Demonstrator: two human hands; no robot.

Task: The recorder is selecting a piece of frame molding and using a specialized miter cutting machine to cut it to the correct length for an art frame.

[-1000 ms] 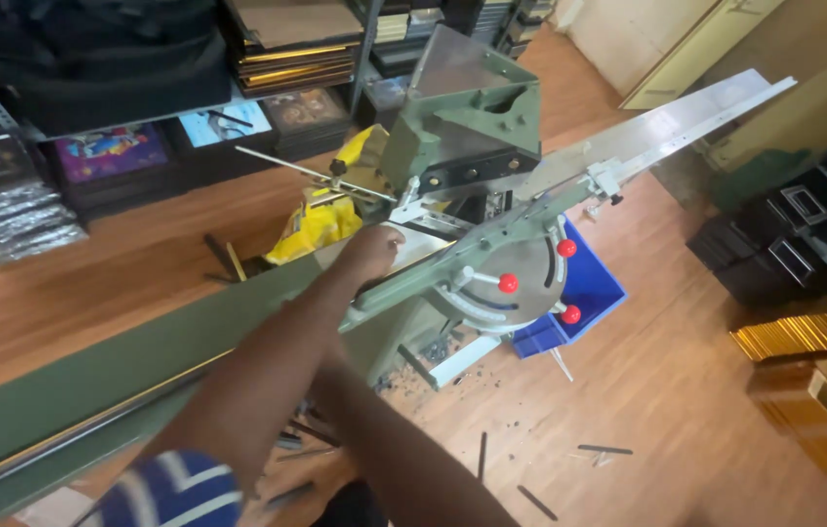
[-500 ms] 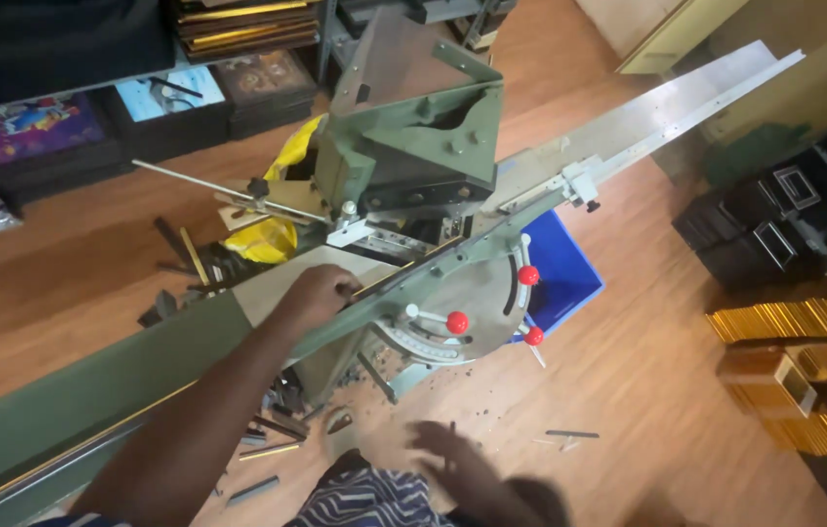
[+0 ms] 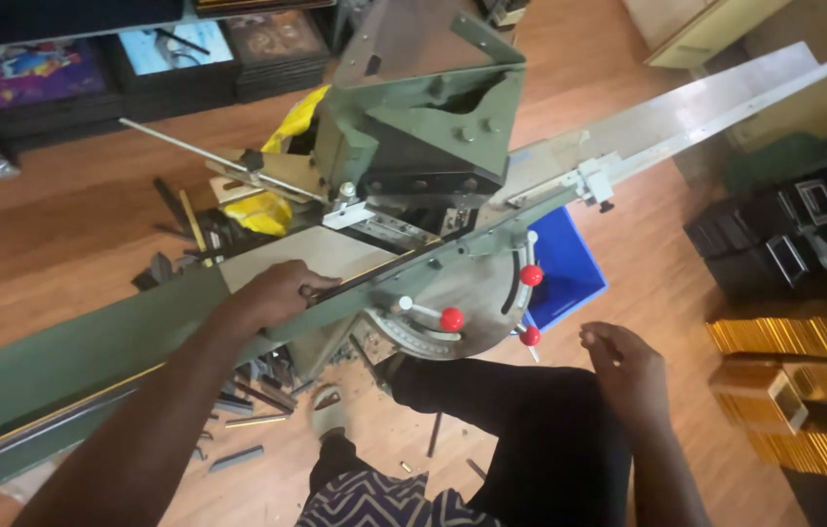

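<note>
1. Head view, left side: the left hand point(image 3: 277, 293) lies on the flat bed of a big green cutting machine point(image 3: 413, 127); its fingers point(image 3: 308, 285) are curled shut over a thin dark strip point(image 3: 389, 268) and press it down; the strip runs away from the fingertips toward the dark slot under the machine's green hood; it seems to be held flat like this so it cannot slide.

2. Head view, right side: the right hand point(image 3: 633, 376) hangs in the air with nothing in it; its fingers point(image 3: 601, 340) are bent loosely and a little apart, so the hand is open; it floats above the person's dark knee point(image 3: 521, 420), kept well clear of the cutting part.

3. Just past the left fingertips sits a round grey plate point(image 3: 462, 293) with red knobs point(image 3: 451, 319) on short handles; the knobs stick out to the front, likely so they are easy to grab.

4. A long silver rail point(image 3: 686, 117) runs far off from the right fingers, up and away; a small stop block point(image 3: 594, 179) sits on it, maybe to set how long a piece will be.

5. Under the plate, between the two hands, a blue bin point(image 3: 569, 273) stands on the wooden floor point(image 3: 72, 234); small offcuts point(image 3: 238, 454) lie below the left arm, where cut bits would fall.

6. Gold frame pieces point(image 3: 794, 337) are stacked beyond the right fingers, well apart from the machine.
</note>
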